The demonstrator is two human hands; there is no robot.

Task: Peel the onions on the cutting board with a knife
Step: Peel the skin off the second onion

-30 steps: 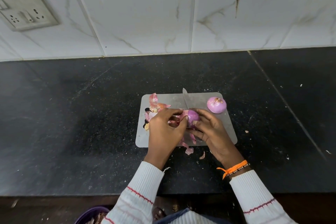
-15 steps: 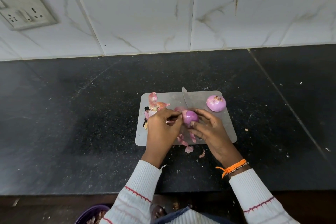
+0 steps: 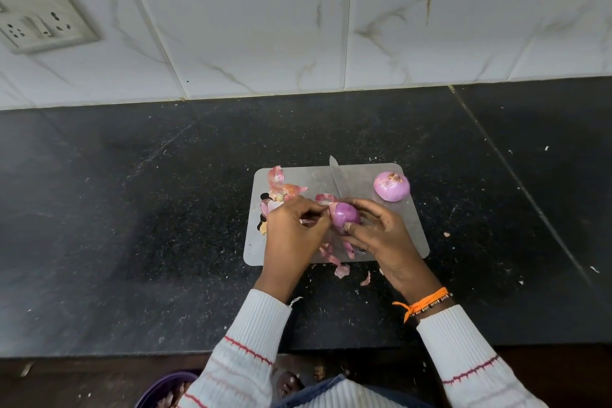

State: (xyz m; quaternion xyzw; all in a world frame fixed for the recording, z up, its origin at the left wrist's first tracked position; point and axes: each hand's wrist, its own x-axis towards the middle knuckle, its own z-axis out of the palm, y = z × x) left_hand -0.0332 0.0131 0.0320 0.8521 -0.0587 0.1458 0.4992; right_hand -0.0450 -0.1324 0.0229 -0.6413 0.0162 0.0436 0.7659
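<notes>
Above the grey cutting board (image 3: 410,235), my right hand (image 3: 381,235) grips a purple onion (image 3: 344,214) with its fingers curled round it. My left hand (image 3: 293,232) pinches a flap of onion skin (image 3: 326,199) at the onion's left end. A second onion (image 3: 391,186), with some dry skin on top, sits at the board's far right corner. The knife (image 3: 336,175) lies on the board with its blade pointing away from me. Its handle end is hidden behind the onion and my hands.
Peeled skins (image 3: 281,184) are heaped on the board's far left. More strips (image 3: 341,270) lie at its near edge and on the black counter (image 3: 132,209). A purple bowl (image 3: 162,391) sits below the counter edge. A tiled wall with a socket plate (image 3: 36,23) stands behind.
The onion has turned a little in my right hand. My left fingers have shifted to its left end and pulled a flap of skin loose. The second onion and the knife have stayed put.
</notes>
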